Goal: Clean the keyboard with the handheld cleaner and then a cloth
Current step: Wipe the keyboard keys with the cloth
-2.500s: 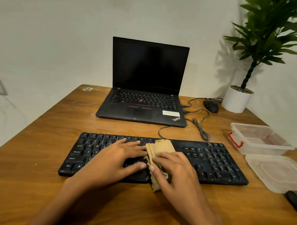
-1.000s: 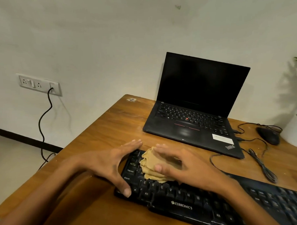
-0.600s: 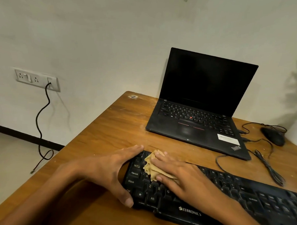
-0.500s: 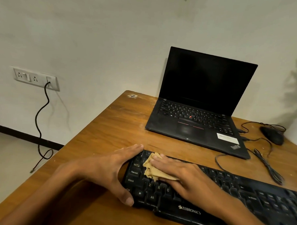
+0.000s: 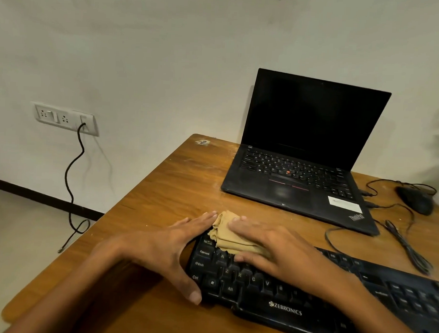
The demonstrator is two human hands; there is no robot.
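fingers (image 5: 239,227) straight: right hand (image 5: 280,252) presses cloth (image 5: 224,238) onto keyboard (image 5: 283,295), left hand (image 5: 159,246) steadies it, wooden table (image 5: 174,189).

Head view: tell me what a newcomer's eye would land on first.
First, the right hand pressing a crumpled tan cloth onto the left end of the black keyboard. The left hand braces that end, and behind stands an open laptop with a dark screen.

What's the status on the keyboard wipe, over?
Left hand flat, bracing left end of black plastic keyboard. Right hand flat, pressing folded tan cloth onto top-left keys. Black cable lies behind keyboard, off the keys.
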